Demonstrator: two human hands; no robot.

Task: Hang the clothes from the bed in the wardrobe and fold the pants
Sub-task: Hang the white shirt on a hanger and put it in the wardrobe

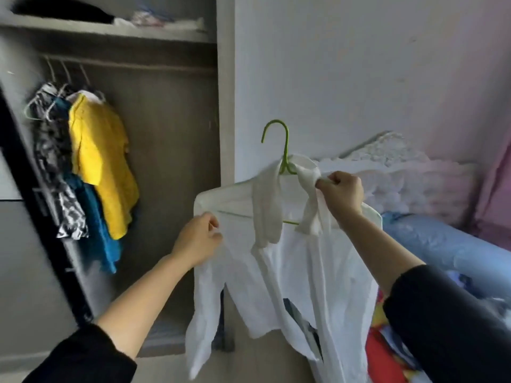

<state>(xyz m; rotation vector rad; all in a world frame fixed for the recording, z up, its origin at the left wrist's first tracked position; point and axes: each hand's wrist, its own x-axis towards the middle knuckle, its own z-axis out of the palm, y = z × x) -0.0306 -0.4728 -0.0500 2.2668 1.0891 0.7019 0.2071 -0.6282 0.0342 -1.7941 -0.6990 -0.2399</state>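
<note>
A white shirt point(290, 272) hangs on a green hanger point(282, 145) held in the air between the wardrobe and the bed. My left hand point(197, 241) pinches the shirt's left shoulder. My right hand point(343, 192) grips the collar and the hanger's right side. The hanger's hook points up, free of any rail. The open wardrobe point(166, 134) is to the left, with its rail point(132, 63) near the top.
On the rail hang a yellow top point(99, 161), a blue garment point(96, 225) and a black-and-white one point(55, 161). A shelf point(110, 30) above holds folded items. The bed point(442, 244) with a blue cover and colourful clothes lies at the right.
</note>
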